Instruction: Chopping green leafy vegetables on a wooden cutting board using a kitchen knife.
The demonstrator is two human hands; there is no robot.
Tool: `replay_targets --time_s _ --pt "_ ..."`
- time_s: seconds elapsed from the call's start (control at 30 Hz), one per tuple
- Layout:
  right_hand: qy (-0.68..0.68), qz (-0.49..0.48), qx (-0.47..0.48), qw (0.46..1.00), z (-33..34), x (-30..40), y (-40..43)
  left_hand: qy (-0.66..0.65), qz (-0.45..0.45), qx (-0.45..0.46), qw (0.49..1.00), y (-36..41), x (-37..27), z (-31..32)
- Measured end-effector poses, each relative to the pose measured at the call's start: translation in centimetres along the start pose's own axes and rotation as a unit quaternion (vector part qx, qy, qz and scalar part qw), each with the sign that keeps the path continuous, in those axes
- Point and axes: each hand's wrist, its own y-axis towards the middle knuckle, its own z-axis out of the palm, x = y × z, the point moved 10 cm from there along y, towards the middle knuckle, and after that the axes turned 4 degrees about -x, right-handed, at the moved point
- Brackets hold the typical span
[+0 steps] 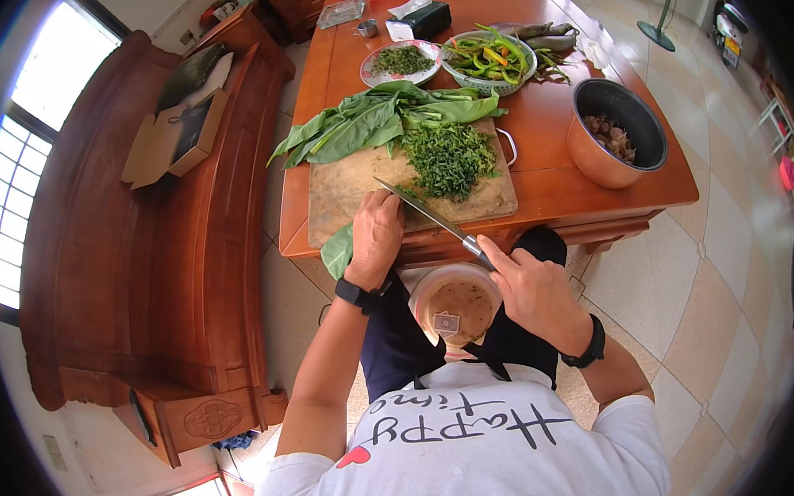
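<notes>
My right hand (537, 285) grips the dark handle of a kitchen knife (431, 215), its blade angled up and left over the cutting board's front part. Beside the blade tip, my left hand (379, 230) is closed on a leafy green (338, 251), whose broad leaf sticks out at the left past the board's edge. The worn wooden cutting board (347, 182) lies at the table's near edge. A heap of chopped greens (451, 158) covers its right half. Whole long leaves (369, 124) lie across its back edge.
Behind the board stand a plate (371, 78) of chopped herbs and a colander (510, 87) of green peppers, with eggplants (546, 36) beyond. A pot (603, 160) holding garlic bulbs is at the table's right. Between my knees is a plastic bucket (428, 289). A wooden bench (190, 259) stands left.
</notes>
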Motion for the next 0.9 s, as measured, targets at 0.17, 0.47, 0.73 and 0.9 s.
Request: replay_targets --time_s 0.17,0.47,0.73,0.9 --pt "-0.01 -0.02 -0.009 1.0 1.1 0.2 0.5 -0.003 0.003 -0.007 1.0 0.0 -0.1 -0.2" --pt "-0.003 -0.044 -0.063 0.997 4.6 1.2 5.3 -0.005 0.007 -0.003 1.0 0.1 -0.3 -0.2" --pt "0.019 0.009 0.005 1.0 3.1 -0.8 2.1 -0.001 0.003 0.001 1.0 -0.3 0.2 0.0" --pt "0.064 0.012 -0.038 0.997 2.0 -3.0 1.4 -0.006 0.004 -0.003 1.0 -0.2 0.1 0.0"
